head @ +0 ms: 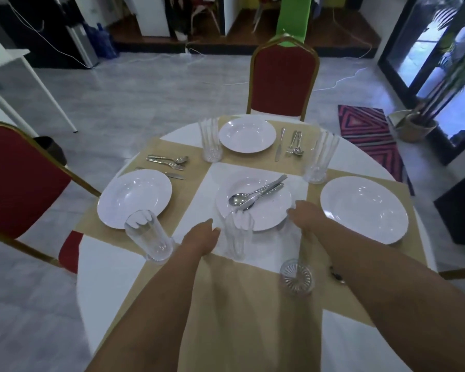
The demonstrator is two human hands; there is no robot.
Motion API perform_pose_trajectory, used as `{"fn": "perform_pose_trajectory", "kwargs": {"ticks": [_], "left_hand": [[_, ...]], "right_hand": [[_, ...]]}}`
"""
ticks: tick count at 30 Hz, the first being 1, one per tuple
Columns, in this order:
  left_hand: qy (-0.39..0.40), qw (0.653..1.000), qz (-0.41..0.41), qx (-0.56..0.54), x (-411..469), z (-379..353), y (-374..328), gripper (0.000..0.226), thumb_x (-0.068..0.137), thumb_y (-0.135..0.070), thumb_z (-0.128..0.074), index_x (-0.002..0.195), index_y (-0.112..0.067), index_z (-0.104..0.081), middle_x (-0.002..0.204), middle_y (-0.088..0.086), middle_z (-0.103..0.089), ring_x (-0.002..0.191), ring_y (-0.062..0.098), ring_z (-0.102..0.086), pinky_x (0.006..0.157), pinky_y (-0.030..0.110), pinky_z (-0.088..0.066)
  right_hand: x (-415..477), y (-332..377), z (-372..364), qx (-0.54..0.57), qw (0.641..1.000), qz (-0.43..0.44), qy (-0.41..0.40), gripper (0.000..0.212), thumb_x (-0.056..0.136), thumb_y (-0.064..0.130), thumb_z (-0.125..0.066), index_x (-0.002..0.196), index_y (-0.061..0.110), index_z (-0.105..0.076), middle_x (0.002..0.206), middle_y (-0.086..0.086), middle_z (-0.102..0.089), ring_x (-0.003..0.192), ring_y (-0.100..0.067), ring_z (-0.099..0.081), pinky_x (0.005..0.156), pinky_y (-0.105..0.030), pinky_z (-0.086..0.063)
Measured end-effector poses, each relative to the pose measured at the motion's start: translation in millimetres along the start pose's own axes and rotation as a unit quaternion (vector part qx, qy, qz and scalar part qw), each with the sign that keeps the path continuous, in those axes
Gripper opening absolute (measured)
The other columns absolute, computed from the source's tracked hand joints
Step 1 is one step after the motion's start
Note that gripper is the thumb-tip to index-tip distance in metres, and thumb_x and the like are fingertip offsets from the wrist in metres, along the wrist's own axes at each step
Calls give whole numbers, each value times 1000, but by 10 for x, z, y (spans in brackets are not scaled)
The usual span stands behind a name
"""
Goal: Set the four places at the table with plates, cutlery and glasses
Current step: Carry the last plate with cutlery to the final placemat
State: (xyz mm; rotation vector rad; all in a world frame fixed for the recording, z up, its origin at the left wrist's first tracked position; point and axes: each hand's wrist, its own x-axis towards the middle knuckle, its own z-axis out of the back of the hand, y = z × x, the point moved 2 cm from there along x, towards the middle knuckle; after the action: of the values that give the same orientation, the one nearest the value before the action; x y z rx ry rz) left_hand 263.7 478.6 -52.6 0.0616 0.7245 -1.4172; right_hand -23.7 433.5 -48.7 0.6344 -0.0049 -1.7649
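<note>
Four white plates lie on a round table (105,277) with beige placemats: a far plate (247,134), a left plate (134,197), a right plate (364,209) and a centre plate (268,210) carrying a spoon and other cutlery (258,193). A clear glass (238,237) stands just in front of the centre plate. My left hand (201,237) is left of that glass, fingers curled down and holding nothing. My right hand (303,216) has its fingertips at the centre plate's right rim; a grip cannot be made out. Another glass (297,275) stands under my right wrist.
Cutlery sets lie beside the far plate (293,143) and above the left plate (167,162). Glasses stand at far left (212,140), far right (319,159) and by the left plate (149,237). Red chairs stand at the far side (282,79) and the left (19,178).
</note>
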Motion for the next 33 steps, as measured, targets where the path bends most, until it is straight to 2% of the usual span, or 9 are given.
{"fn": "perform_pose_trajectory", "kwargs": {"ticks": [6,9,14,17,23,25,28,31,33], "left_hand": [[-48,988,-31,-146,274,13,-248,24,98,-16,-46,106,-4,-65,116,15,-63,111,30,-57,95,34,-42],[-74,964,17,-255,357,73,-220,33,92,-14,-54,62,-26,-45,77,1,-53,87,23,-52,81,31,-40],[-76,918,58,-385,360,158,-169,39,84,1,-55,62,-28,-41,82,8,-53,79,22,-49,75,31,-41],[-57,893,78,-439,332,130,-155,23,86,-1,-58,88,-23,-51,77,9,-59,64,19,-55,64,29,-48],[6,908,32,-418,360,18,-236,6,86,-8,-59,89,-13,-60,82,7,-59,72,18,-54,62,26,-46],[-5,908,28,-419,408,20,-250,8,86,-6,-56,88,-14,-58,82,6,-57,67,15,-52,55,21,-44],[-54,899,57,-431,507,65,-227,21,87,0,-54,99,-17,-59,82,3,-60,65,13,-56,42,13,-44],[-97,870,98,-473,592,87,-189,44,86,-1,-54,129,-13,-54,110,12,-64,94,28,-66,73,34,-60],[-114,867,116,-472,611,77,-166,47,85,-4,-55,132,-10,-52,117,14,-63,103,32,-64,86,42,-57]], "right_hand": [[179,93,-150,243,967,-69,-30,28,88,0,-45,114,2,-57,107,-21,-60,100,-32,-61,87,-44,-51],[163,100,-267,361,925,-111,-41,32,82,-4,-43,107,-3,-63,94,-23,-64,78,-34,-61,66,-38,-47],[60,297,-422,533,823,-186,55,19,82,-19,-46,76,-1,-52,72,-20,-53,57,-28,-53,43,-25,-48],[-33,390,-468,554,798,-180,154,18,89,-16,-47,77,-4,-49,75,-23,-56,61,-27,-58,39,-26,-52],[299,202,-217,515,842,-153,54,26,82,-12,-48,67,10,-50,64,-12,-48,54,-20,-47,55,-28,-42],[453,131,-118,495,859,-133,-5,20,82,-6,-52,88,13,-57,74,-12,-48,53,-16,-40,51,-24,-33],[633,87,-15,422,894,-124,-84,49,86,11,-58,134,14,-47,113,-12,-58,73,-19,-56,62,-28,-45],[763,189,31,313,943,-68,-93,62,87,21,-59,145,17,-40,145,-7,-46,122,-26,-53,99,-35,-42],[810,309,29,259,963,-33,-63,67,87,24,-60,148,17,-35,151,-7,-39,134,-26,-43,107,-36,-35]]}}
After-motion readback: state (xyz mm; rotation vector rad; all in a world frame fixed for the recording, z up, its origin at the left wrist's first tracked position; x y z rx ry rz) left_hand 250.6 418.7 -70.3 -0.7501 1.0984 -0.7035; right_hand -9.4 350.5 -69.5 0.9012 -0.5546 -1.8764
